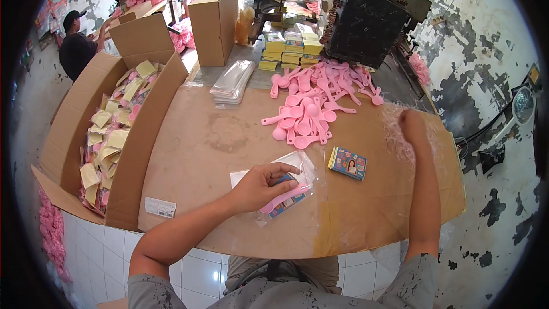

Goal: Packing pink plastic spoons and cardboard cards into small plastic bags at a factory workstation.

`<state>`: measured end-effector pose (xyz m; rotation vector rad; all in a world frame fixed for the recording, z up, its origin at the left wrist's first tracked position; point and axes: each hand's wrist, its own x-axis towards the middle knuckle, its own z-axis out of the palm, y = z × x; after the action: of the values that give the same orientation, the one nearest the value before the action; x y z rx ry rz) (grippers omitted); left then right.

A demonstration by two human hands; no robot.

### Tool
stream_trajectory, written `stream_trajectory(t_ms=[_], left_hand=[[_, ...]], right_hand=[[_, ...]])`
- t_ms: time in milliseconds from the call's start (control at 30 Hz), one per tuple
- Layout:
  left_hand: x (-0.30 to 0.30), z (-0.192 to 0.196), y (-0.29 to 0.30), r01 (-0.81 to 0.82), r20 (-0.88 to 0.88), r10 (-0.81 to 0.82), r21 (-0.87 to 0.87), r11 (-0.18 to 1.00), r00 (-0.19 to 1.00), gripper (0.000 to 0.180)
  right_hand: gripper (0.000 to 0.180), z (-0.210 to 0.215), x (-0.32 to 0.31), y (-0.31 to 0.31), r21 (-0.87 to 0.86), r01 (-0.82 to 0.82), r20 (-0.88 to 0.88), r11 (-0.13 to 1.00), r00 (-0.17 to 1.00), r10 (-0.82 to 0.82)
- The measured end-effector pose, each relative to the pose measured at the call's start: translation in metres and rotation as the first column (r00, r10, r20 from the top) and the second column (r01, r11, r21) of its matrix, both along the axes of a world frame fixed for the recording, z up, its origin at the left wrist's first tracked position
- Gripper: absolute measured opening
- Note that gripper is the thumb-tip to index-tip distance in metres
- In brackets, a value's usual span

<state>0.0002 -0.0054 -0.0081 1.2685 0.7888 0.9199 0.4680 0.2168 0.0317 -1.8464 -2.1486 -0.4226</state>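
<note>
Nearside of the pink plastic spoon heap, person's L hand lay over a clear plastic bag, pink plastic spoon + blue rectangular card, prob. steadying; R hand curled, right of heap; both finger grips: can't tell.

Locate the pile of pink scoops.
In the head view, the pile of pink scoops lies on the table slightly right of centre, just in front of the yellow stacks.
</note>
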Motion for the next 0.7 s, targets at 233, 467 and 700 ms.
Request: stream_trajectory(t_ms=[233, 467, 700], left_hand=[[0.000, 0.005, 0.000, -0.010, -0.024, 0.009, -0.027, 1.000, 1.000, 0.036], [-0.005, 0.010, -0.001, -0.025, 0.009, 0.025, -0.074, 0.997, 1.000, 0.036], [-0.011, 0.014, -0.001, 0.125, 0.089, -0.116, -0.104, 0.987, 0.989, 0.036]], right_hand=[[0.030, 0.031, 0.087, -0.018, -0.226, 0.045, -0.200, 0.973, 0.976, -0.092], [0.032, 0.060, 0.003, -0.056, 0.363, 0.026, -0.094, 0.931, 0.996, 0.009], [0.028, 0.064, -0.208, -0.167, -0.074, -0.843, -0.689, 0.533, 0.430, 0.584]])
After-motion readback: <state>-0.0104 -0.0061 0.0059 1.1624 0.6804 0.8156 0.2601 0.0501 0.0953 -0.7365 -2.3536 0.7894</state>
